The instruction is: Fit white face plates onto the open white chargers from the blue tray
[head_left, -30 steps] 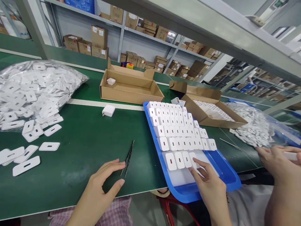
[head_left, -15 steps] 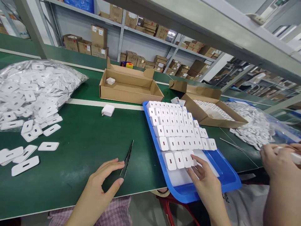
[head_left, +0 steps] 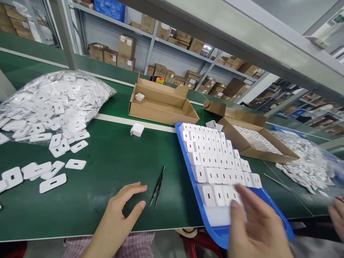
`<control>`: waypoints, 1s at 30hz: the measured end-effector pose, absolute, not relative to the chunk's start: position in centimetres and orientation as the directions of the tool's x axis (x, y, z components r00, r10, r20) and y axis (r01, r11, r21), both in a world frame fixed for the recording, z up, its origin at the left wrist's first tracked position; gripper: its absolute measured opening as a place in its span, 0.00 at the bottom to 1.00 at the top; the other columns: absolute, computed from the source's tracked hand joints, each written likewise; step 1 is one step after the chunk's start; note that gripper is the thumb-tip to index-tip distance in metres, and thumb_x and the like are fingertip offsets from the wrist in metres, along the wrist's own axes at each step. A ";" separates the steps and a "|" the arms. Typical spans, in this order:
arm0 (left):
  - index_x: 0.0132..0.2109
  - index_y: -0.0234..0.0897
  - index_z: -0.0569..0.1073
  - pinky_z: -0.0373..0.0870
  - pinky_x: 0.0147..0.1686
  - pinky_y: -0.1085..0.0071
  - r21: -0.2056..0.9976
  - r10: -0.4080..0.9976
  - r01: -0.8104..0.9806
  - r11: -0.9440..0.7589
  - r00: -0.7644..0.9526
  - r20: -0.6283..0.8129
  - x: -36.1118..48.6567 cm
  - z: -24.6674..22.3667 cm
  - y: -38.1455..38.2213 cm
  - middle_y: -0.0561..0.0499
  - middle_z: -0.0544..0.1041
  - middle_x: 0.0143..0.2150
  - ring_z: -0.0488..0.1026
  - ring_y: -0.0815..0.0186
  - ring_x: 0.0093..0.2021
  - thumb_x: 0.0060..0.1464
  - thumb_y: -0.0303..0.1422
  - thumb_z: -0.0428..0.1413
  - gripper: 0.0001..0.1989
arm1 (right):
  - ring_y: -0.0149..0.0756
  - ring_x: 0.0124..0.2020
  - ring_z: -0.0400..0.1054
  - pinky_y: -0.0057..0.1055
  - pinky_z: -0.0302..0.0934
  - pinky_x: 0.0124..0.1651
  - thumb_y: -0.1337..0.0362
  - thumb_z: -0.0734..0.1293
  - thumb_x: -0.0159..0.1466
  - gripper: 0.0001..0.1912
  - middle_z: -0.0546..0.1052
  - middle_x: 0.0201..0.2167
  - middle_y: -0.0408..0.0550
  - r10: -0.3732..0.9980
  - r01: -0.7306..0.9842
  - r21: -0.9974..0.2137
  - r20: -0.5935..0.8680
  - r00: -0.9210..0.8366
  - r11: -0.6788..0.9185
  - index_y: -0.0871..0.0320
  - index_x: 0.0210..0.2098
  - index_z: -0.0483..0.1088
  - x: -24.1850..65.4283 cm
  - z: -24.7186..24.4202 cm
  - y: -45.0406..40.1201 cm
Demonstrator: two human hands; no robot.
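Observation:
My left hand (head_left: 120, 213) hovers over the green table with thumb and fingers apart, holding nothing. Just right of its fingertips lie black tweezers (head_left: 159, 184). My right hand (head_left: 259, 227), smeared by motion, is over the front of a blue tray (head_left: 194, 193); its thumb and forefinger are apart and I see nothing gripped. Rows of white charger blocks (head_left: 215, 175), each with a small slot in its end, fill much of the tray. The right hand partly hides the front row.
A clear bag of white slotted plates (head_left: 61, 100) lies at left, loose plates (head_left: 53, 182) before it. One charger with prongs (head_left: 137, 129) sits mid-table. Behind are a cardboard box (head_left: 163, 111) and a filled box (head_left: 258, 139). At right, a co-worker's hand (head_left: 337, 213) and another bag.
My right hand has come off the front-row charger blocks, moving right and toward me. The view has shifted left. My left hand stays open beside the tweezers.

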State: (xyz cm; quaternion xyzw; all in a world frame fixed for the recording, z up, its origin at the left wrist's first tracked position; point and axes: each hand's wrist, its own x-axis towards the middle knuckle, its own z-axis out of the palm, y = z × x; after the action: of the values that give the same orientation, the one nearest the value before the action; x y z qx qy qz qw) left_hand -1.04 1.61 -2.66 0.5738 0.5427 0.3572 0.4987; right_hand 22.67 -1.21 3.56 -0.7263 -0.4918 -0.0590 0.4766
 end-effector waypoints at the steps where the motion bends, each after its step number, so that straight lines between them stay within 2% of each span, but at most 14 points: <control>1: 0.48 0.48 0.80 0.78 0.49 0.56 0.962 0.982 0.259 0.091 0.138 -0.130 -1.3 -2.6 1.7 0.46 0.77 0.58 0.72 0.48 0.60 0.60 0.41 0.53 0.14 | 0.46 0.53 0.70 0.48 0.64 0.57 0.60 0.64 0.67 0.14 0.75 0.51 0.51 0.723 0.764 -0.635 0.582 0.373 0.118 0.50 0.52 0.70 19.5 4.1 0.3; 3: 0.47 0.47 0.80 0.77 0.50 0.57 0.965 0.987 0.245 0.090 0.108 -0.119 -2.0 -2.3 1.8 0.46 0.78 0.57 0.73 0.49 0.58 0.60 0.43 0.52 0.15 | 0.44 0.61 0.63 0.44 0.64 0.59 0.64 0.62 0.68 0.18 0.70 0.59 0.49 0.913 0.733 -0.631 0.407 0.035 0.253 0.47 0.57 0.67 13.9 4.4 5.0; 4: 0.47 0.46 0.80 0.77 0.51 0.57 0.968 0.988 0.231 0.093 0.095 -0.118 -2.4 -2.2 1.8 0.46 0.78 0.56 0.73 0.50 0.58 0.61 0.43 0.52 0.15 | 0.45 0.66 0.56 0.46 0.61 0.63 0.66 0.62 0.67 0.24 0.62 0.66 0.51 0.954 0.765 -0.594 0.286 -0.085 0.247 0.50 0.62 0.61 11.7 4.2 8.0; 5: 0.47 0.46 0.79 0.76 0.52 0.57 0.972 0.988 0.212 0.106 0.086 -0.126 -2.9 -2.0 1.9 0.46 0.79 0.55 0.73 0.50 0.58 0.61 0.44 0.51 0.16 | 0.46 0.70 0.47 0.48 0.57 0.65 0.71 0.61 0.67 0.31 0.51 0.71 0.52 0.978 0.824 -0.529 0.146 -0.150 0.205 0.52 0.67 0.53 10.0 3.9 11.2; 7: 0.47 0.44 0.78 0.75 0.53 0.56 0.977 0.985 0.153 0.146 0.068 -0.158 -3.8 -1.8 1.9 0.45 0.80 0.54 0.73 0.50 0.58 0.61 0.47 0.50 0.18 | 0.56 0.72 0.37 0.55 0.54 0.65 0.77 0.63 0.63 0.37 0.41 0.73 0.61 0.989 0.854 -0.499 0.047 -0.142 0.146 0.61 0.69 0.48 8.0 2.9 17.4; 8: 0.48 0.44 0.77 0.74 0.55 0.55 0.980 0.984 0.106 0.166 0.052 -0.173 -4.2 -1.8 1.9 0.45 0.80 0.53 0.73 0.51 0.58 0.61 0.48 0.51 0.18 | 0.60 0.71 0.40 0.59 0.53 0.65 0.77 0.65 0.62 0.37 0.44 0.72 0.64 0.993 0.867 -0.487 0.004 -0.122 0.108 0.62 0.68 0.50 7.6 2.4 20.0; 11: 0.51 0.41 0.73 0.67 0.60 0.53 0.971 0.980 -0.160 0.176 -0.064 -0.188 -5.2 -2.4 2.3 0.42 0.80 0.53 0.74 0.51 0.57 0.57 0.52 0.55 0.23 | 0.53 0.64 0.58 0.59 0.57 0.61 0.69 0.68 0.64 0.26 0.62 0.65 0.56 0.986 0.873 -0.475 -0.061 -0.154 0.107 0.58 0.61 0.62 7.2 1.4 23.9; 15: 0.57 0.36 0.64 0.67 0.60 0.56 0.897 0.953 -0.420 0.138 -0.189 -0.235 -6.2 -3.7 3.4 0.32 0.68 0.64 0.71 0.49 0.61 0.53 0.57 0.55 0.34 | 0.46 0.59 0.64 0.49 0.58 0.62 0.67 0.71 0.62 0.25 0.69 0.60 0.55 0.905 0.782 -0.530 -0.060 -0.422 0.330 0.60 0.58 0.66 6.7 2.7 20.4; 17: 0.59 0.35 0.61 0.71 0.56 0.56 0.860 0.948 -0.491 0.142 -0.184 -0.262 -6.7 -3.9 3.6 0.31 0.66 0.65 0.72 0.49 0.59 0.55 0.58 0.49 0.36 | 0.41 0.58 0.66 0.37 0.60 0.61 0.66 0.73 0.59 0.29 0.71 0.58 0.50 0.776 0.654 -0.592 -0.076 -0.627 0.470 0.56 0.59 0.66 6.1 4.3 17.1; 20: 0.54 0.35 0.67 0.79 0.43 0.61 0.797 0.946 -0.575 0.183 -0.118 -0.302 -7.6 -3.1 3.0 0.37 0.79 0.51 0.80 0.54 0.45 0.56 0.56 0.51 0.31 | 0.37 0.55 0.70 0.26 0.66 0.52 0.60 0.76 0.55 0.33 0.74 0.56 0.44 0.457 0.409 -0.673 -0.118 -0.882 0.616 0.52 0.59 0.67 4.9 6.2 13.8; 22: 0.48 0.36 0.72 0.79 0.36 0.68 0.799 0.951 -0.567 0.198 -0.087 -0.297 -8.2 -2.1 2.0 0.44 0.83 0.42 0.81 0.59 0.38 0.52 0.49 0.61 0.24 | 0.33 0.51 0.72 0.24 0.68 0.49 0.56 0.70 0.63 0.27 0.75 0.56 0.44 0.382 0.358 -0.639 -0.107 -0.918 0.681 0.52 0.60 0.66 3.6 6.1 13.4; 24: 0.46 0.37 0.74 0.78 0.38 0.72 0.854 0.961 -0.491 0.175 -0.104 -0.256 -8.6 -1.1 1.0 0.46 0.82 0.43 0.80 0.61 0.41 0.48 0.43 0.67 0.22 | 0.34 0.51 0.72 0.29 0.67 0.52 0.55 0.61 0.70 0.21 0.74 0.56 0.47 0.485 0.443 -0.529 -0.067 -0.872 0.724 0.54 0.60 0.66 1.8 4.6 13.8; 28: 0.45 0.42 0.76 0.77 0.40 0.74 0.958 0.993 -0.284 0.039 -0.098 -0.069 -8.9 -0.1 -0.6 0.49 0.82 0.46 0.79 0.61 0.44 0.50 0.39 0.66 0.15 | 0.50 0.53 0.68 0.45 0.67 0.52 0.63 0.64 0.69 0.14 0.74 0.51 0.60 0.631 0.606 -0.313 -0.025 -0.775 0.731 0.65 0.50 0.73 -1.6 0.3 14.0; 30: 0.45 0.43 0.77 0.77 0.39 0.72 0.969 0.993 -0.218 -0.113 -0.062 0.102 -8.9 -0.1 -0.9 0.49 0.82 0.45 0.79 0.60 0.44 0.52 0.35 0.65 0.12 | 0.47 0.51 0.68 0.43 0.67 0.50 0.71 0.62 0.68 0.08 0.75 0.47 0.57 0.660 0.647 -0.236 -0.030 -0.751 0.725 0.65 0.43 0.74 -2.0 -1.0 13.5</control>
State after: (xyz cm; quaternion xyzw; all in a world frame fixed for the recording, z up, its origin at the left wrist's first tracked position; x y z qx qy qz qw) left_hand -8.90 -0.93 -0.09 0.4547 0.4259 0.5914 0.5120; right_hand -2.03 13.51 -1.05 -0.3519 -0.9283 0.1166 0.0280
